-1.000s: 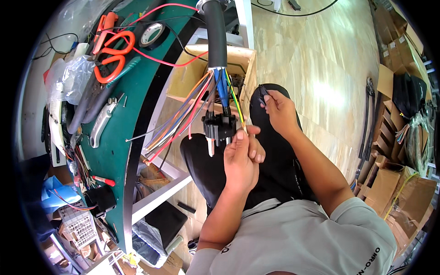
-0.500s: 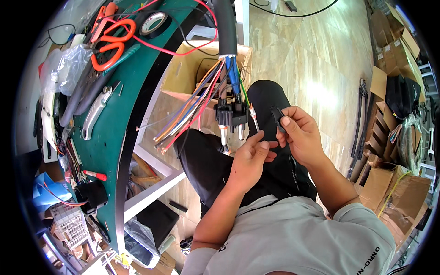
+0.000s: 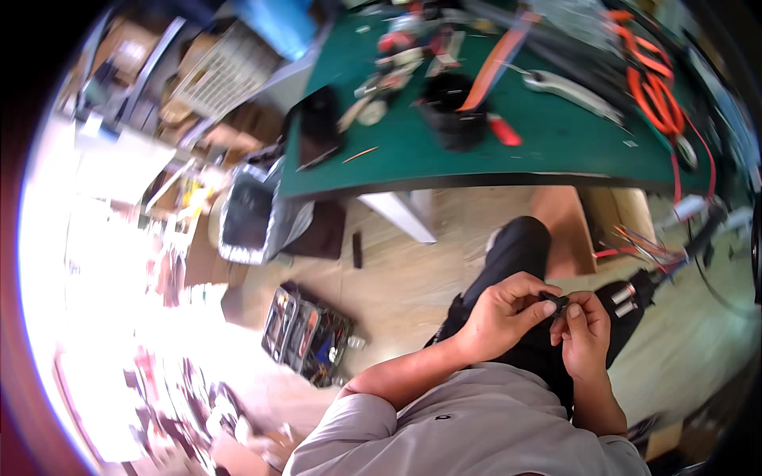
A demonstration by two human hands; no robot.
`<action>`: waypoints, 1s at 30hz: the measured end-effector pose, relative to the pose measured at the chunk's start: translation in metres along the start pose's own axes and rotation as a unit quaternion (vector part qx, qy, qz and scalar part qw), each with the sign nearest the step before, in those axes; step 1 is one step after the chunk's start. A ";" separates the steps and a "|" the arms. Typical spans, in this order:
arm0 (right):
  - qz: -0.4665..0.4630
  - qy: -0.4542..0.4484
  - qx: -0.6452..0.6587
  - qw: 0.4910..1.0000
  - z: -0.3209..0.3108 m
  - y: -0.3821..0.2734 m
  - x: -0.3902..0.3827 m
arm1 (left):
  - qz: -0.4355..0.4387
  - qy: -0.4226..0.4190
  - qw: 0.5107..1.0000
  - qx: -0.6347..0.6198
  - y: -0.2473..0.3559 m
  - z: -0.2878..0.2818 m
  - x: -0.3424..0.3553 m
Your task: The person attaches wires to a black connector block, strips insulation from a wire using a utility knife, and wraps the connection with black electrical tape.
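Small part: a little black piece (image 3: 553, 301), dark and blocky, too small and blurred for me to tell its exact shape. It sits pinched between my two hands, above my lap and well below the green bench edge.
Left hand: my left hand (image 3: 502, 316) curls around the part from the left, thumb and forefinger closed narrowly on it — the other fingers folded in.
Right hand: my right hand (image 3: 586, 332) meets it from the right, fingertips (image 3: 573, 311) pressed to the same black piece, knuckles bent tight.
Lap: my legs in black trousers (image 3: 520, 246) lie right under the hands.
Cable bundle: a thick black cable with coloured wires (image 3: 644, 247) fanning out — red, orange, blue — hangs just to the right of my hands, ending in black connectors with pale tips (image 3: 627, 297) close beside my right hand.
Green bench (image 3: 556, 143): above my hands, its front edge running across the view.
On the bench: a black cup-like holder (image 3: 451, 107) stands toward the middle, an orange-handled pair of scissors (image 3: 655, 87) lies toward its right end, a grey-handled tool (image 3: 567, 86) lies between them.
Floor: a black bin with a shiny liner (image 3: 250, 216) stands under the bench's left end; an open case of small parts (image 3: 308, 333) lies on the wooden floor, well left of my hands.
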State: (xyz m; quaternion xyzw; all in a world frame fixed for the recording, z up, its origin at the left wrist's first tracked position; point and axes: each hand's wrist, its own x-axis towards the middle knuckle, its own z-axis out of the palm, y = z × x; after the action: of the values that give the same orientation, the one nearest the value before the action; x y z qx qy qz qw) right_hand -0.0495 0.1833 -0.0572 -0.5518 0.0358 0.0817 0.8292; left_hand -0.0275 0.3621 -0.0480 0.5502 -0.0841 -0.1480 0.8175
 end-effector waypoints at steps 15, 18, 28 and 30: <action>0.086 -0.237 -0.167 0.953 0.071 0.026 0.024 | 0.259 0.625 0.737 -0.006 0.155 -0.365 -0.133; 0.069 -0.188 -0.176 0.964 0.056 0.031 0.020 | 0.323 0.562 0.759 0.066 0.115 -0.371 -0.131; -0.015 -0.061 -0.228 0.972 0.009 0.004 0.016 | 0.287 0.628 0.680 0.246 0.095 -0.163 -0.024; -0.051 -0.036 -0.229 0.971 0.002 -0.012 0.017 | 0.287 0.598 0.722 0.197 0.094 -0.151 -0.015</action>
State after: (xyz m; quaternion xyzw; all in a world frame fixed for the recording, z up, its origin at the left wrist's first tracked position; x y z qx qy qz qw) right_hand -0.0306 0.1822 -0.0479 -0.7248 -0.0419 0.0645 0.6846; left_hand 0.0177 0.5325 -0.0184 0.6226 0.2409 0.4735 0.5746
